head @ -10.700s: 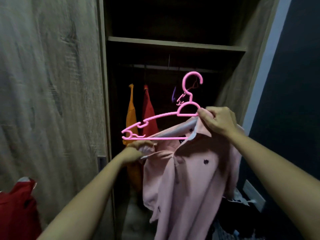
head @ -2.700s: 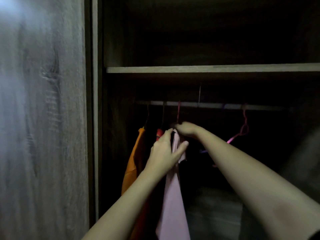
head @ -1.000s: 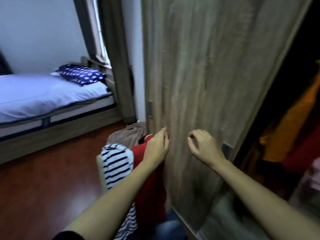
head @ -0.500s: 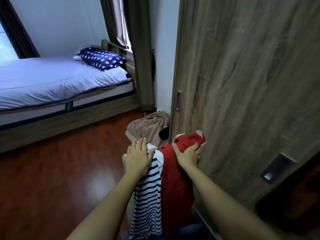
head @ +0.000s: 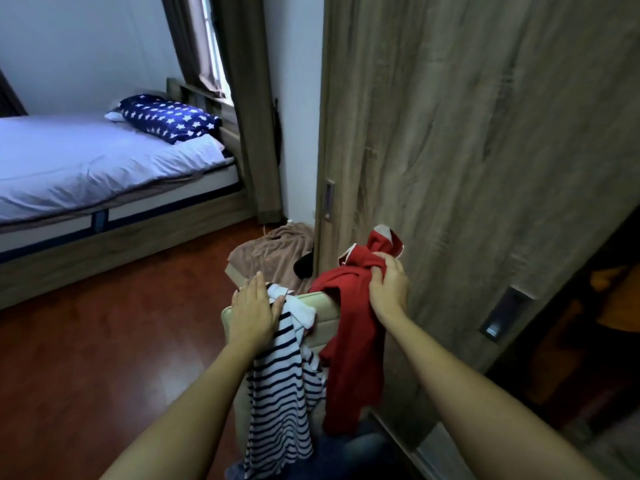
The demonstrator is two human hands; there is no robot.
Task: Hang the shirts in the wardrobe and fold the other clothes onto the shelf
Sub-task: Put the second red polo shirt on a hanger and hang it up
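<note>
A red shirt [head: 353, 341] with a white-edged collar hangs over the back of a cream chair [head: 325, 320]. My right hand [head: 388, 289] is closed on its bunched upper part. Beside it on the left a navy-and-white striped shirt [head: 277, 386] also drapes over the chair back. My left hand [head: 252, 310] lies flat on the striped shirt's top with fingers extended, not gripping. A brown garment [head: 273, 254] lies on the chair seat beyond. The wardrobe's sliding door [head: 467, 161] stands to the right, and its dark opening [head: 588, 323] shows an orange garment.
A bed [head: 86, 168] with a starred blue pillow [head: 166, 117] stands at the left along the wall. Curtains [head: 242, 98] hang by the window in the corner. Red-brown wood floor [head: 104, 341] lies between bed and chair. Blue cloth sits low at the chair's foot.
I turned from the wardrobe rail, where the pink shirt hangs, to the chair. My right hand has closed on the red shirt and bunched it; my left hand rests on the striped shirt.
</note>
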